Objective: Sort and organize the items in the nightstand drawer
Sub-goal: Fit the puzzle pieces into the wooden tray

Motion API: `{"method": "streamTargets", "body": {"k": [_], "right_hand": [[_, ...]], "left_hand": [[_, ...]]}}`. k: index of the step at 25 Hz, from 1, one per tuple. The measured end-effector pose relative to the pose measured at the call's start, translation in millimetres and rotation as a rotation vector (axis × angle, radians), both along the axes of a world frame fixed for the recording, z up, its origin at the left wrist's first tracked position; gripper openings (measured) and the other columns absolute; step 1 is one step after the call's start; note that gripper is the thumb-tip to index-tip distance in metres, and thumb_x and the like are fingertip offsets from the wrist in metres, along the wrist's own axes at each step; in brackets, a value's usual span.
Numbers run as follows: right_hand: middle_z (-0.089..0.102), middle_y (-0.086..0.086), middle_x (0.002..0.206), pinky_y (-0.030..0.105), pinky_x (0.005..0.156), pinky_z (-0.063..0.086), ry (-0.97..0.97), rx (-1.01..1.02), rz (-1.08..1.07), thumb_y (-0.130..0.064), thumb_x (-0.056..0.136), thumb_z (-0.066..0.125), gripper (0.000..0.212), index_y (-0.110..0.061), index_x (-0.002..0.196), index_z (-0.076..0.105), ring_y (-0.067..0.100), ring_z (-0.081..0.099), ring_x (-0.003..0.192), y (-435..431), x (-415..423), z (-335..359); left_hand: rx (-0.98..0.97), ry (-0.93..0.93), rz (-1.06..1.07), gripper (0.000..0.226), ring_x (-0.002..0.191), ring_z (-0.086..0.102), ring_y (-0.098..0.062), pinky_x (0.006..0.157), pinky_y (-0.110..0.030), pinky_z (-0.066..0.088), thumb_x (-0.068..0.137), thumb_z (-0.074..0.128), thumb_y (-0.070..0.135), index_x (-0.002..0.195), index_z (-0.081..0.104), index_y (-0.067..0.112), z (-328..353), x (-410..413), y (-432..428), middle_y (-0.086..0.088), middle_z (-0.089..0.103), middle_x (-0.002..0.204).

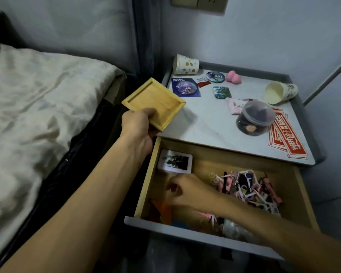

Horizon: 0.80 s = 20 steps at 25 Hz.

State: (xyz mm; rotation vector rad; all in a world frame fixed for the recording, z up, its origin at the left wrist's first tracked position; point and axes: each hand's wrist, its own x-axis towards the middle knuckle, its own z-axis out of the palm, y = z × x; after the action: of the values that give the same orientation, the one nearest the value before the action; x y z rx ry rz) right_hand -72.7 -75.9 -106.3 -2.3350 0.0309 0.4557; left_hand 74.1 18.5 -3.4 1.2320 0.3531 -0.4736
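Both bare forearms reach in from the bottom of the frame, so I read the hands first. The left hand [138, 123] grips a shallow square tray of pale wood [154, 101] by its near side, thumb inside, over the nightstand's left edge. The right hand [187, 191] is down in the open light-wood drawer with the grey front [185, 231], lower centre, with its fingers curled near some orange folded paper [161, 209]. Whether they have hold of anything I cannot tell.

I judge the step to be picking loose bits out for the tray. To do it well, I would bring the tray low beside the drawer and lift one thing at a time, clear of the tangle of pink, white and black clips [250, 188] at right.

For room, a bare stretch of the white nightstand top [205, 123] lies just right of the tray. The clear domed jar [254, 119] and the raised grey rim crowd the far side.
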Motion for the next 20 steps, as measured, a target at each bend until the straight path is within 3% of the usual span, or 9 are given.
{"method": "streamTargets", "body": {"k": [3,6,10,13,15,18,20], "right_hand": [[0.048,-0.002,0.123,0.032,0.079,0.049,-0.037,-0.321,0.174,-0.051,0.081,0.071,0.064,-0.021,0.133,0.047,0.016,0.053,0.101,21.5,1.0,-38.1],[0.047,0.005,0.120,0.032,0.073,0.037,-0.155,-0.470,0.271,-0.048,0.086,0.065,0.056,-0.015,0.127,0.046,0.023,0.052,0.102,27.6,5.4,-43.9],[0.053,0.004,0.121,0.038,0.089,0.048,-0.092,-0.343,0.200,-0.027,0.087,0.068,0.051,-0.017,0.133,0.047,0.020,0.054,0.104,14.0,10.1,-48.0],[0.058,0.003,0.109,0.036,0.084,0.050,0.010,-0.166,-0.007,-0.013,0.080,0.075,0.035,-0.015,0.111,0.059,0.020,0.056,0.097,2.0,21.4,-63.2],[0.063,0.002,0.101,0.036,0.087,0.053,0.109,0.088,-0.183,-0.005,0.082,0.072,0.021,-0.016,0.098,0.064,0.020,0.060,0.095,-4.0,24.5,-70.4],[0.068,-0.005,0.091,0.028,0.084,0.055,0.212,0.404,-0.363,-0.013,0.089,0.067,0.008,-0.021,0.090,0.068,0.008,0.064,0.086,-9.6,23.3,-60.3],[0.066,-0.010,0.089,0.013,0.071,0.049,0.134,0.286,-0.306,-0.015,0.089,0.068,0.007,-0.018,0.095,0.070,0.002,0.063,0.084,-9.2,21.4,-57.1]], "left_hand": [[-0.018,0.005,-0.009,0.029,0.088,0.067,-0.022,0.055,-0.030,0.055,0.093,0.059,0.006,0.122,0.055,0.007,2.0,2.3,-0.2,-0.011,0.067,0.109],[-0.017,0.016,-0.008,0.026,0.088,0.068,-0.023,0.061,-0.032,0.058,0.093,0.059,0.006,0.118,0.056,0.006,3.2,3.6,0.5,-0.012,0.067,0.107],[-0.009,0.027,-0.006,0.019,0.087,0.068,-0.022,0.064,-0.033,0.060,0.092,0.060,0.005,0.110,0.056,0.009,1.7,5.7,2.3,-0.011,0.067,0.102],[-0.014,0.023,-0.015,0.019,0.086,0.068,-0.022,0.062,-0.032,0.060,0.092,0.060,0.005,0.109,0.055,0.010,1.6,4.0,1.4,-0.011,0.066,0.102],[-0.011,0.021,-0.025,0.023,0.088,0.068,-0.022,0.066,-0.034,0.061,0.092,0.060,0.005,0.113,0.054,0.009,1.1,2.4,0.1,-0.012,0.066,0.105],[-0.006,0.019,-0.024,0.023,0.089,0.067,-0.022,0.070,-0.036,0.061,0.092,0.060,0.006,0.113,0.054,0.009,1.1,0.5,-0.6,-0.011,0.066,0.107],[0.001,0.018,-0.020,0.020,0.089,0.067,-0.022,0.072,-0.037,0.061,0.092,0.061,0.006,0.110,0.053,0.011,0.7,0.0,-0.9,-0.011,0.065,0.106]]}}
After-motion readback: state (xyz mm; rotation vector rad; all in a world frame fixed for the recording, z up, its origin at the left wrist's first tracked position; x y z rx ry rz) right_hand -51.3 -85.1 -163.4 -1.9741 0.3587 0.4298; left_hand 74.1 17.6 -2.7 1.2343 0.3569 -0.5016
